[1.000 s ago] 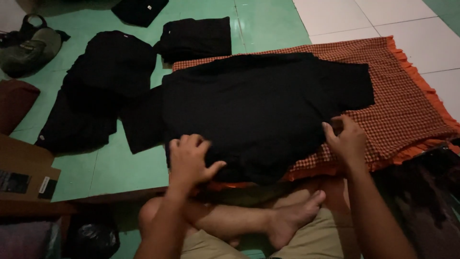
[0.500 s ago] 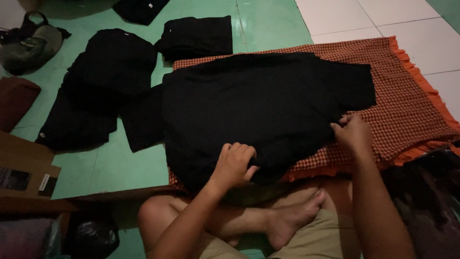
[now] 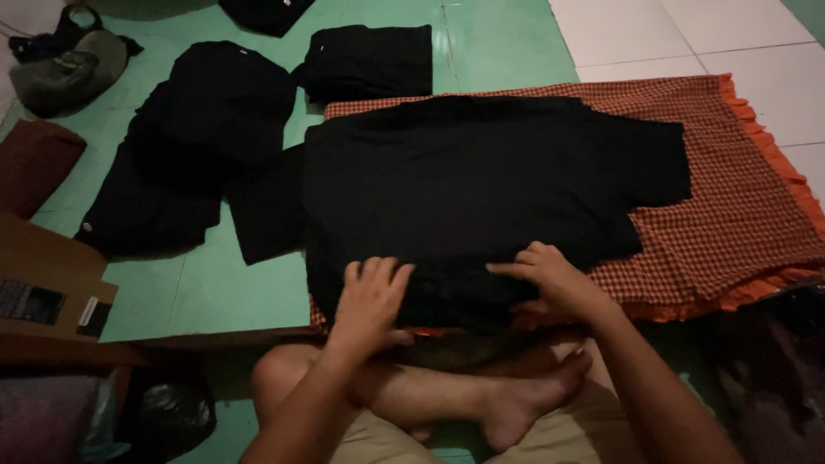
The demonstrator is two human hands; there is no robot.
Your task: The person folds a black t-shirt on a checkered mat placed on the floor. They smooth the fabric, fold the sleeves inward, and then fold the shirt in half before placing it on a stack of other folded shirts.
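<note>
A black T-shirt lies spread flat on an orange checked cloth on the floor in front of me. My left hand rests palm down on the shirt's near hem, fingers apart. My right hand presses flat on the same hem a little to the right, fingers pointing left. Neither hand grips the fabric. One sleeve of the shirt hangs off the cloth onto the green floor at the left.
A loose pile of black garments lies at the left, a folded black stack behind it. A grey bag sits far left, a cardboard box near left. My crossed bare legs are below.
Both hands have slid inward along the shirt's near hem. The left hand moved right, and the right hand moved left from the shirt's right edge toward the middle.
</note>
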